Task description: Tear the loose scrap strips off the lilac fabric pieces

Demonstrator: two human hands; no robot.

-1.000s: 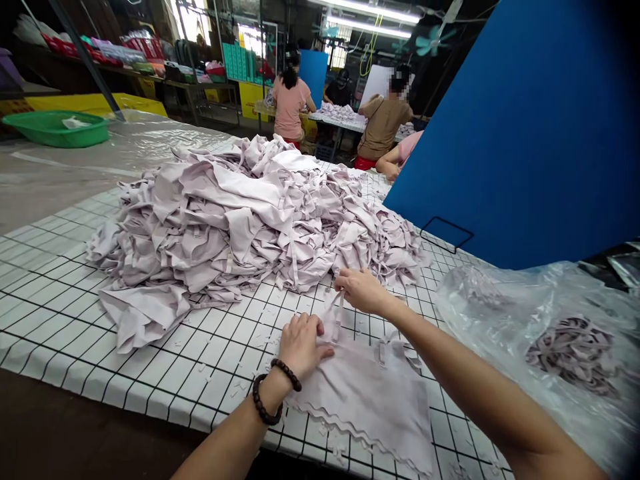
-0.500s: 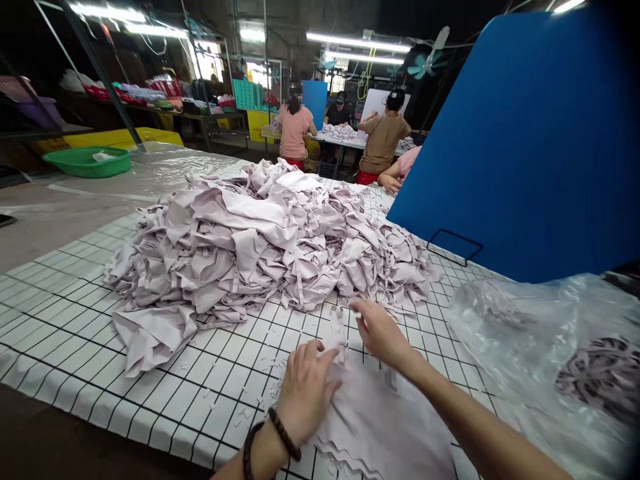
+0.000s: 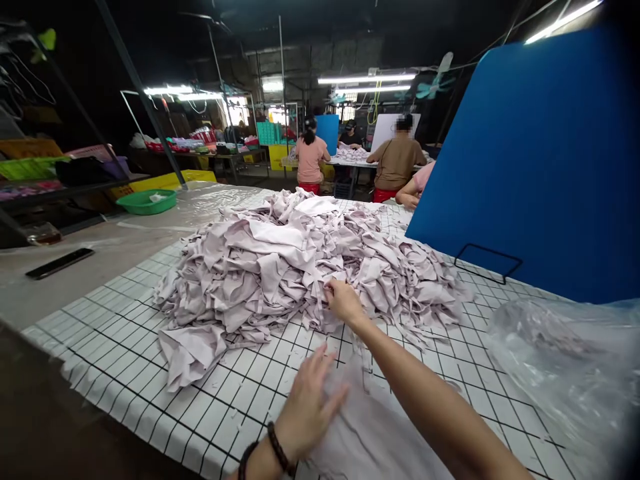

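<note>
A big heap of pale pinkish-grey cloth pieces (image 3: 240, 280) with narrow straps lies on the table. My right hand (image 3: 345, 303) reaches to the heap's near side, its fingertips pinched at a fold of cloth. Closer to me, my left hand (image 3: 307, 403), with two dark braided bands at the wrist, has thumb and fingers apart. It rests by the left edge of a separate flat cloth piece (image 3: 375, 427), which is blurred and partly under my right forearm. One loose cloth piece (image 3: 193, 353) sits at the heap's front left.
White cloth with a black grid (image 3: 150, 380) covers the table, with small scraps scattered on it. A blue board (image 3: 540, 180) and clear plastic bag (image 3: 560, 367) stand right. Left are a green basin (image 3: 147, 202) and a phone (image 3: 60, 263). Several people work beyond.
My right hand has moved forward and left from above the flat cloth to the heap. My left hand stays near the flat cloth's edge. The view has turned left and up.
</note>
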